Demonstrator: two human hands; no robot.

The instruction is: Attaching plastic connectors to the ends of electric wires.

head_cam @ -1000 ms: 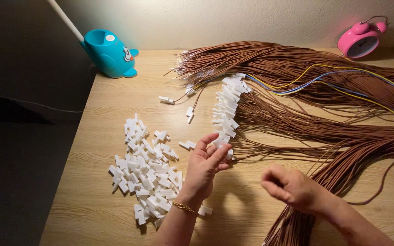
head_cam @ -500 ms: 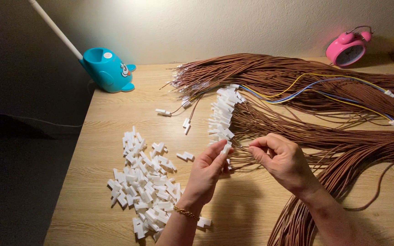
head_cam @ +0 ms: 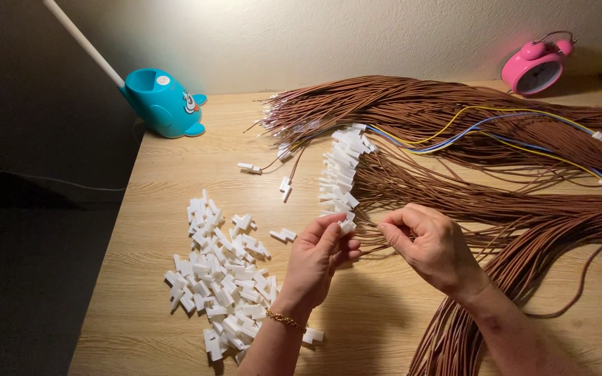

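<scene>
- A white connector (head_cam: 346, 225) sat pinched in the fingertips of the left hand (head_cam: 320, 256), just above the worktop (head_cam: 398, 320); most of it was covered by the fingers, so its shape was hard to make out.
- The right hand (head_cam: 432, 245) was closed too, thumb against forefinger, just beside the left; what it pinched was too thin to see clearly, probably a brown wire end.
- The two hands were near each other but not touching.
- A row of connectors (head_cam: 341, 170) already on wires ran up from the left hand's fingertips.
- Brown wires (head_cam: 454, 111) fanned across the right of the worktop; their far ends were cut off at the right and bottom edges, and the right forearm hid part of them.
- A few yellow and blue wires (head_cam: 496, 129) lay over the brown ones.
- A pile of loose connectors (head_cam: 221, 278) lay left of the left hand, partly hidden by the wrist with its gold bracelet (head_cam: 286, 320).
- At the back stood a blue lamp base (head_cam: 161, 101), its white stem cut off at the top, and a pink alarm clock (head_cam: 534, 66).
</scene>
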